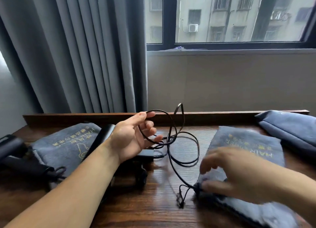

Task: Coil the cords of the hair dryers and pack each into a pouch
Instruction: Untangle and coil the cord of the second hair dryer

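Two hands: our left hand (pixel 135 137), palm up, holds one cord loop on curled fingers; our right hand (pixel 239 174) blurs over the pouch mouth, and we cannot tell its grip.
Cord (pixel 168 141): thin, black and glossy; slack loops lie on the tabletop (pixel 153 210) between the hands, nearer the left.
Dryer (pixel 102 137): matte black, under our left wrist.
Pouch (pixel 248 142): soft grey-blue fabric, long axis running away from us, drawstring mouth nearest.

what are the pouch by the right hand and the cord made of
Pouch: soft matte grey-blue fabric, maybe felt or flannel; it creases, edges fuzzy. Cord: black, smooth, slight sheen, probably rubber or plastic sheathing; it bends in loose loops.
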Motion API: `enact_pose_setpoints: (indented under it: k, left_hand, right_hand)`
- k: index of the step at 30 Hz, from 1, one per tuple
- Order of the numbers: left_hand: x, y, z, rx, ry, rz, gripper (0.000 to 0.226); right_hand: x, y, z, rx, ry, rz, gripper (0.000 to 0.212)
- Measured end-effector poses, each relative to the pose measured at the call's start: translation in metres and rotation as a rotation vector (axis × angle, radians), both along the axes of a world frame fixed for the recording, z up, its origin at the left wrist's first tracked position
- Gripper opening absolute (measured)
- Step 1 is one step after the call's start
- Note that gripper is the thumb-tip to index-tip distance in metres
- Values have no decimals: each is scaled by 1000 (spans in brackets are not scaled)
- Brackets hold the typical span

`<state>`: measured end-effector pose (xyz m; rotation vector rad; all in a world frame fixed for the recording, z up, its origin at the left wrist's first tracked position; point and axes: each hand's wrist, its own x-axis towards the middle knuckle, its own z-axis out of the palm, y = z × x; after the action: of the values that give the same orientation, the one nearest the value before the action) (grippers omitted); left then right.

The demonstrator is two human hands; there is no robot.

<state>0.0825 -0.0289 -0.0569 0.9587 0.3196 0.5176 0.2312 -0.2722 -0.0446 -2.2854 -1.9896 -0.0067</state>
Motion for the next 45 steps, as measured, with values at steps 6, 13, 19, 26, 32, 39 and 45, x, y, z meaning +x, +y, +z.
enact_pose_setpoints:
  k: [6, 13, 19, 26, 32, 39, 45]
  left_hand:
    - [-5, -8, -5, -106, -39, 42, 31]
    - [-9, -18, -6, -159, -64, 44, 31]
    - [-18, -17, -2, -204, -156, 32, 30]
    - [-17, -11, -6, -190, -78, 88, 30]
    - [-15, -15, -14, -30, 42, 164, 29]
    - [-14, -20, -13, 30, 63, 91, 29]
    - [-12, -20, -15, 38, 37, 153, 30]
  right_hand:
    - [3, -24, -24, -88, 27, 16, 40]
    - [-21, 11, 2, 35, 51, -48, 38]
    - [-42, 82, -17, 235, 497, -329, 20]
    - [-41, 125, -30, 395, 1436, -460, 50]
    - [-39, 123, -35, 420, 1519, -310, 44]
    - [-38, 115, -36, 544, 1182, -171, 71]
    - [-31, 108, -20, 305, 1332, -63, 50]
